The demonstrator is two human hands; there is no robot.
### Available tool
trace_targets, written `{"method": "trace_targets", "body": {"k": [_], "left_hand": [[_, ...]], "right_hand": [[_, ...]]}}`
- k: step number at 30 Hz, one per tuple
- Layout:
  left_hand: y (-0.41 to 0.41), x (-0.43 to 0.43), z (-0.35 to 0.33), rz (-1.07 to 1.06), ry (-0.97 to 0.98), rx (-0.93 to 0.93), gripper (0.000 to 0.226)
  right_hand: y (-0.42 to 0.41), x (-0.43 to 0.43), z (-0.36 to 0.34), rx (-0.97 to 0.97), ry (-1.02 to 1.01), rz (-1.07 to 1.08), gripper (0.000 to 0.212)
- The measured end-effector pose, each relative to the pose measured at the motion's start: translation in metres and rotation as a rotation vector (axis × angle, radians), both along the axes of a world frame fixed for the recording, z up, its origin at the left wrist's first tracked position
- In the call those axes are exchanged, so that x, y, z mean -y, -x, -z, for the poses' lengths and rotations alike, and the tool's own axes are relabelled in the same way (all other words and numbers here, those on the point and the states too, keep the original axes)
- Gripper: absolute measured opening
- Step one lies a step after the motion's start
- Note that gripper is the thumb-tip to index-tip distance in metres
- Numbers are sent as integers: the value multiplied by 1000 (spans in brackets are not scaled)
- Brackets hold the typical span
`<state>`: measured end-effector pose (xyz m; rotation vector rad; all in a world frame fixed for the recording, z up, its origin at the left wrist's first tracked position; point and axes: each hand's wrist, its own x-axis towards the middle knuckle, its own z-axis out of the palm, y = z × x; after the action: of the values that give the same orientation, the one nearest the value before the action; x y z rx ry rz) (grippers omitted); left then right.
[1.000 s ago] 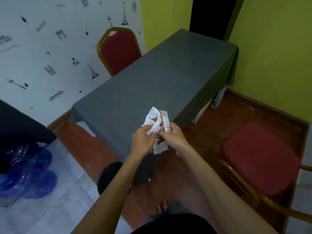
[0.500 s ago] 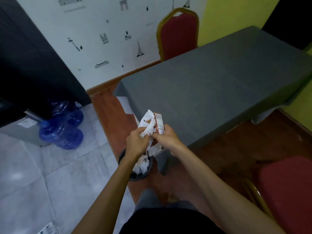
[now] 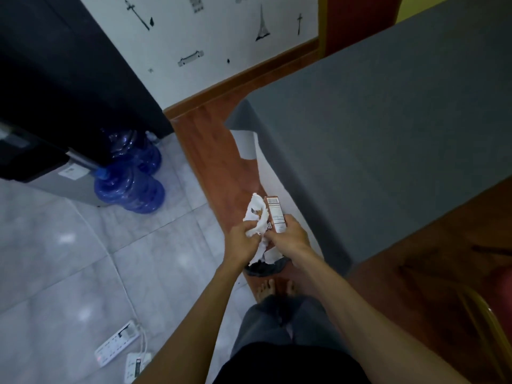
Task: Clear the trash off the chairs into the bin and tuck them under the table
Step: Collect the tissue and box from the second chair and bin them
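Head view, left hand [image 3: 243, 241] fingers closed on crumpled white tissue [image 3: 257, 217], right hand [image 3: 291, 236] fingers gripping a small carton [image 3: 275, 214], both held directly above the dark bin [image 3: 266, 267] on the floor beside the grey-clothed table [image 3: 374, 134], red chair [image 3: 493, 309] at right edge.

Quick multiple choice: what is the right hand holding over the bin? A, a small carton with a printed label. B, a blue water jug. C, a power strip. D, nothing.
A: the right hand grips a small carton with a printed label, above the bin, while the left hand clutches crumpled white tissue.
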<state>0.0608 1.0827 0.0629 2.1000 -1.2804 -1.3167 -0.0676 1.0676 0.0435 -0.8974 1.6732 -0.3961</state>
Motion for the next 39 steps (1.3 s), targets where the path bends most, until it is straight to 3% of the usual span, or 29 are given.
{"method": "trace_targets", "body": {"k": [5, 13, 18, 22, 29, 39], "left_hand": [[-20, 10, 73, 37, -118, 81, 31], [-18, 31, 249, 107, -239, 95, 29], [-18, 35, 340, 207, -339, 106, 49], [-19, 38, 372, 237, -336, 126, 59], [-27, 26, 311, 226, -254, 160, 41], [-20, 7, 95, 315, -27, 170, 45]], "right_hand": [[-27, 1, 77, -110, -94, -39, 47], [-37, 13, 257, -166, -185, -61, 58], [-27, 11, 344, -177, -209, -109, 57], [-24, 13, 375, -206, -181, -112, 51], [-36, 4, 316, -187, -155, -115, 43], [-19, -18, 98, -167, -23, -111, 38]]}}
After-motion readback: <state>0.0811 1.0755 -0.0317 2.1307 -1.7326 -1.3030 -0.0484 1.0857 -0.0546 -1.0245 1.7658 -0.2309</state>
